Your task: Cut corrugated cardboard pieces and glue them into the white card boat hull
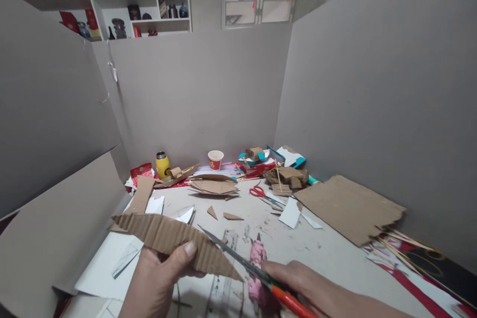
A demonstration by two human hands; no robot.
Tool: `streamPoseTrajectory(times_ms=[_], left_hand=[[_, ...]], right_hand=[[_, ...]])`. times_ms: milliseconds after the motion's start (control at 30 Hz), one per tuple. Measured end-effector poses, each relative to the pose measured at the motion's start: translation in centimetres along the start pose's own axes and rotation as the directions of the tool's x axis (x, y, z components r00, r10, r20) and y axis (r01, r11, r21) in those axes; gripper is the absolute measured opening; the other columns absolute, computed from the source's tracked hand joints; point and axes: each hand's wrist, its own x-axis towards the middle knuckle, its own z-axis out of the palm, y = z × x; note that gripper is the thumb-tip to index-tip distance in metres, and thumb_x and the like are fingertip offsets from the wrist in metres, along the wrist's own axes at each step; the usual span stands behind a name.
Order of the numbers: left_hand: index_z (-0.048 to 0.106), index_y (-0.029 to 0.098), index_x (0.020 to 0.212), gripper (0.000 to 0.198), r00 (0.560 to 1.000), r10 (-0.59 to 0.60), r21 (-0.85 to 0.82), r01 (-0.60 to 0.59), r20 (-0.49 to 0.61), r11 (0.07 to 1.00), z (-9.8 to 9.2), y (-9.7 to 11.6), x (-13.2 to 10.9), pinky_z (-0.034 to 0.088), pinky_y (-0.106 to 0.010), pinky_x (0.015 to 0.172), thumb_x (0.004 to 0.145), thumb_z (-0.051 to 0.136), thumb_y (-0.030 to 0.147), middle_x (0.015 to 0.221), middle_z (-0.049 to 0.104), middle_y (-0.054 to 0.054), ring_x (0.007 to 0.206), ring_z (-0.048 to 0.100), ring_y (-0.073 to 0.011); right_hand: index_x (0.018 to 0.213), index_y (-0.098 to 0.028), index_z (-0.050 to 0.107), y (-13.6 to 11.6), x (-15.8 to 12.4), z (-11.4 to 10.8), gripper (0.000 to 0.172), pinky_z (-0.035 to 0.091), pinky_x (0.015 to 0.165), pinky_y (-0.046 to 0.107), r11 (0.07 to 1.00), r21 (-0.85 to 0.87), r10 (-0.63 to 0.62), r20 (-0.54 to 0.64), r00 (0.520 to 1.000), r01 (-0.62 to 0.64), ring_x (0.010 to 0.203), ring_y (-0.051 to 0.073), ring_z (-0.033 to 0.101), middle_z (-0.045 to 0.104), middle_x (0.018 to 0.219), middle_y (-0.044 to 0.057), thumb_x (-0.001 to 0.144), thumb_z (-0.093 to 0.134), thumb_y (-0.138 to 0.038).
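Note:
My left hand point(160, 273) pinches a leaf-shaped piece of corrugated cardboard point(167, 233), thumb on top and fingers beneath. The piece tapers to a point at each end. My right hand point(301, 283) is closed round a pair of scissors point(286, 300) with orange and green handles. Their long dark blades run up to the left, along the right edge of the cardboard; whether they touch it I cannot tell. Below the blades lies a pink-wrapped tool point(257, 258) with a metal tip. A clear ruler point(223, 288) lies beside it, partly covered.
Cardboard scraps point(212, 212) and red-handled scissors point(257, 191) lie ahead. A folded cardboard shape point(214, 186), a yellow bottle point(162, 165) and a paper cup point(215, 160) stand at the back. A large cardboard sheet point(350, 208) is at right, white paper point(108, 268) at left.

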Motion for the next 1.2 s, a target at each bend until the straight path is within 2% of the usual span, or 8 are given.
streamPoseTrajectory(times_ms=[200,333,567,800,867,967,1067,1200], left_hand=[[0.067,0.015,0.073,0.036,1.0,0.023,0.087,-0.022,-0.01,0.996,0.3,0.0,-0.2,0.052,-0.03,0.053,0.06,0.078,0.047,0.066,0.065,-0.004,0.061,0.059,-0.019],[0.069,0.014,0.077,0.038,1.0,-0.004,0.06,0.004,0.005,0.998,0.3,-0.2,-0.1,0.052,-0.031,0.055,0.058,0.08,0.045,0.071,0.069,-0.007,0.063,0.061,-0.0204],[0.07,0.013,0.082,0.038,0.998,-0.057,0.007,0.057,0.032,0.998,0.1,-0.6,-0.1,0.055,-0.031,0.058,0.058,0.082,0.04,0.077,0.072,-0.008,0.07,0.064,-0.0221],[0.067,0.015,0.095,0.042,0.998,-0.031,-0.101,0.026,-0.055,0.995,0.2,-0.1,-0.1,0.057,-0.033,0.063,0.063,0.079,0.04,0.086,0.072,-0.007,0.078,0.067,-0.0237],[0.066,0.016,0.1,0.044,0.998,-0.017,-0.126,0.009,-0.067,0.992,0.2,0.0,-0.1,0.057,-0.035,0.066,0.064,0.078,0.038,0.09,0.072,-0.007,0.081,0.066,-0.0243],[0.068,0.015,0.092,0.038,0.996,0.021,-0.086,-0.028,-0.085,0.996,-0.1,0.0,0.1,0.056,-0.035,0.067,0.065,0.077,0.04,0.093,0.072,-0.008,0.081,0.066,-0.025],[0.068,0.014,0.084,0.033,0.993,0.085,0.028,-0.083,-0.087,0.996,-0.5,-0.1,0.2,0.054,-0.034,0.065,0.067,0.075,0.041,0.086,0.072,-0.008,0.075,0.066,-0.0243],[0.069,0.012,0.084,0.036,0.99,0.118,0.199,-0.1,-0.077,0.975,-1.0,-0.1,0.2,0.053,-0.035,0.066,0.071,0.071,0.046,0.07,0.07,-0.006,0.069,0.065,-0.0238]], right_hand=[[0.089,-0.018,0.069,-0.9,0.3,-0.4,0.029,0.054,0.072,0.032,0.996,0.004,-0.092,-0.008,0.996,0.092,0.077,0.022,0.063,0.068,0.087,0.01,0.081,0.053,-0.04],[0.088,-0.019,0.071,-0.9,0.0,0.1,0.031,0.052,0.066,0.023,0.983,0.081,-0.157,-0.078,0.985,0.163,0.071,0.017,0.061,0.068,0.076,0.004,0.085,0.052,-0.043],[0.078,-0.019,0.072,-0.3,0.2,0.8,0.034,0.052,0.061,0.022,0.978,0.121,-0.161,-0.075,0.984,0.17,0.065,0.016,0.061,0.066,0.066,0.002,0.086,0.052,-0.045],[0.091,-0.019,0.07,1.3,0.4,1.8,0.042,0.054,0.074,0.028,0.993,0.075,-0.068,-0.251,0.966,0.089,0.079,0.021,0.065,0.069,0.091,0.009,0.087,0.047,-0.054],[0.097,-0.019,0.069,1.6,0.3,1.6,0.042,0.053,0.082,0.032,0.993,0.063,-0.082,-0.21,0.974,0.097,0.087,0.023,0.065,0.068,0.098,0.011,0.088,0.045,-0.053],[0.107,-0.02,0.066,1.5,0.1,0.7,0.038,0.051,0.089,0.038,0.992,0.036,-0.113,-0.107,0.988,0.117,0.097,0.026,0.063,0.067,0.104,0.012,0.087,0.048,-0.048],[0.102,-0.02,0.067,0.6,-0.2,-0.2,0.033,0.052,0.085,0.04,0.996,-0.006,-0.092,-0.034,0.995,0.091,0.092,0.026,0.064,0.067,0.1,0.012,0.084,0.052,-0.043],[0.094,-0.019,0.068,-0.4,-0.4,-0.6,0.031,0.054,0.078,0.038,0.996,-0.031,-0.083,-0.003,0.997,0.083,0.084,0.025,0.064,0.067,0.092,0.012,0.084,0.049,-0.041]])
